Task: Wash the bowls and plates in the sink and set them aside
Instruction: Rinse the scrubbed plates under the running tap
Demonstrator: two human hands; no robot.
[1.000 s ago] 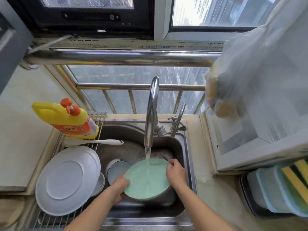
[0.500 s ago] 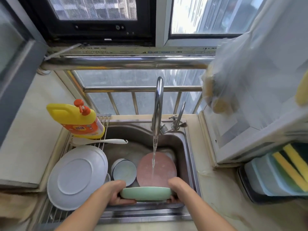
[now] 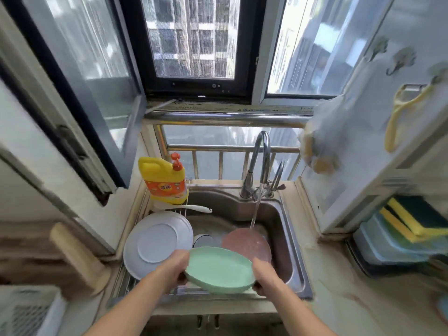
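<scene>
- Green plate (image 3: 219,272): held above the sink's (image 3: 288,241) near edge.
- Left hand (image 3: 171,267) and right hand (image 3: 263,275): fingers curled around opposite rims.
- Pink plate (image 3: 247,243): in the sink under running water.
- White plate (image 3: 157,243): on the left rack.

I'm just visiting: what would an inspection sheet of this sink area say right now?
Surface: steel sink, tap running.
Job's things: green plate held above the sink's front; pink plate and a bowl in the basin; white plate on the rack.
Clutter: detergent bottle, white spoon, sponges.
Grippers: left hand and right hand grip the green plate's edges.
Cables: nothing seen.
Surroundings: window, railing, hanging plastic bag.
</scene>
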